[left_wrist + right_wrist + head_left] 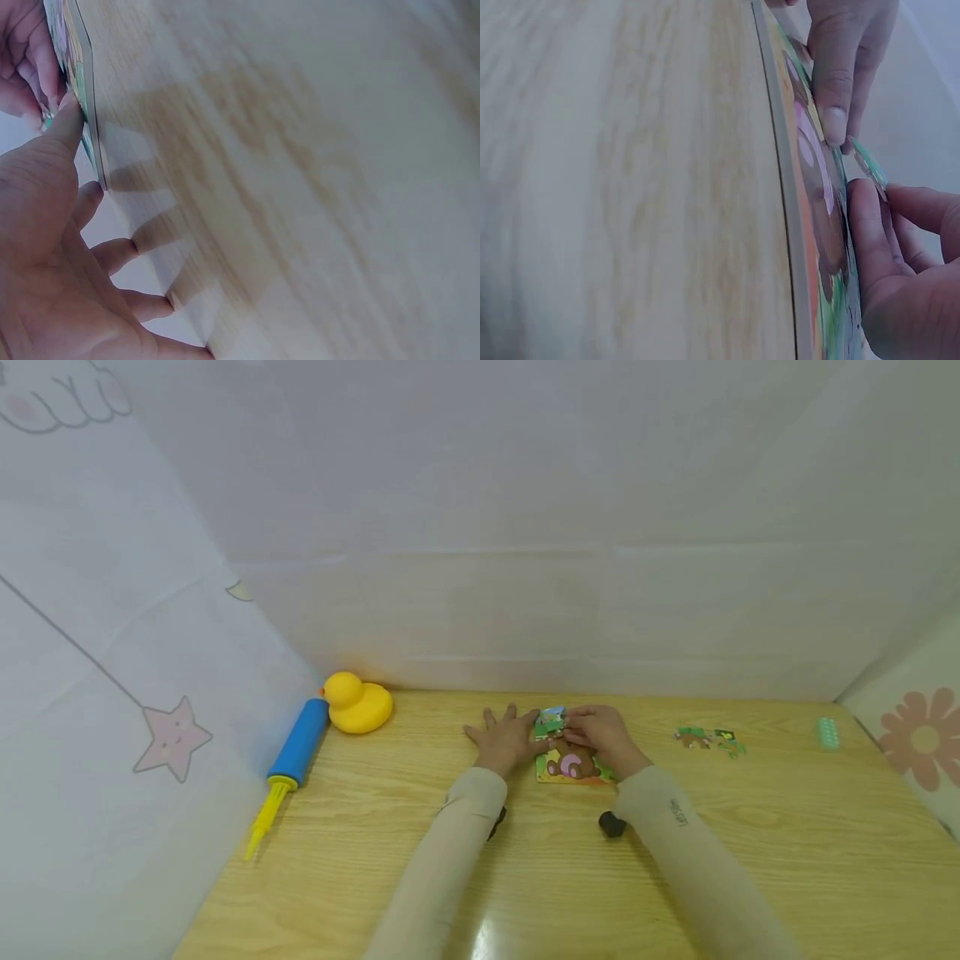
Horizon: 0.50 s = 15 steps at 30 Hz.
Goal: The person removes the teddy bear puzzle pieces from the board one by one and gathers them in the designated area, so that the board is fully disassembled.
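Note:
A bear jigsaw puzzle (pixel 573 767) lies on the table between the two hands, partly hidden by them. My left hand (pixel 504 745) is at its left edge with the fingers spread. In the left wrist view, its thumb (pixel 69 124) rests on the puzzle while the other fingertips touch the tabletop. Over the upper part of the puzzle, my right hand (pixel 600 733) pinches a green-edged puzzle piece (pixel 868 161) between thumb and fingers. That piece stands tilted above the board in the right wrist view.
Several loose puzzle pieces (pixel 693 738) lie to the right. Farther right is a small pale-green bumpy block (pixel 828 732). At the left are a yellow rubber duck (pixel 360 706) and a blue-and-yellow hand pump (pixel 300 743). White printed sheets (pixel 465 610) enclose the wooden table (pixel 547 885).

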Motion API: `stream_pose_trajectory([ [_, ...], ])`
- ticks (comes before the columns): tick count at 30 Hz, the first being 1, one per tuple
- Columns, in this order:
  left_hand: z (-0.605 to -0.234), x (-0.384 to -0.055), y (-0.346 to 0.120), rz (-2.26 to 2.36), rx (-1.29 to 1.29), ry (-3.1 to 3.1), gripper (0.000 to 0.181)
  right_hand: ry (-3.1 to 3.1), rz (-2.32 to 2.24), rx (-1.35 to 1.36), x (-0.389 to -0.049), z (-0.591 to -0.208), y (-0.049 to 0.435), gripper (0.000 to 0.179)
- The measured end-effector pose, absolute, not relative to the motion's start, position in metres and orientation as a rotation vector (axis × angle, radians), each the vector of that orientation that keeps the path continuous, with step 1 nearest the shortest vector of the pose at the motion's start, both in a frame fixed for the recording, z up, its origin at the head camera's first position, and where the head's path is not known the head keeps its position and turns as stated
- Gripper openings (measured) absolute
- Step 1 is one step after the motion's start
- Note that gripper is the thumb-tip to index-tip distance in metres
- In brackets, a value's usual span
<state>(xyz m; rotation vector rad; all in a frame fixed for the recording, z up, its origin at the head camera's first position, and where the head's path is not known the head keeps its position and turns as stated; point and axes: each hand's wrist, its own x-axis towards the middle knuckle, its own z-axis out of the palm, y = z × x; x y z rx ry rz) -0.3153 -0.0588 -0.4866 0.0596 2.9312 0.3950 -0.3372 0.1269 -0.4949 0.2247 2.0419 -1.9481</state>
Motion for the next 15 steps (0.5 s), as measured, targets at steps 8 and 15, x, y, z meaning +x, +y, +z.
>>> stream_pose_trajectory([
  [8,-0.488,-0.317,-0.059,0.394,0.062,2.923,0.076,2.016,-1.989,0.189,-0.342,-0.499,0.152,0.046],
  [15,-0.489,-0.317,-0.060,0.387,0.071,2.925,0.076,1.964,-1.999,0.128,-0.338,-0.494,0.181,0.054],
])
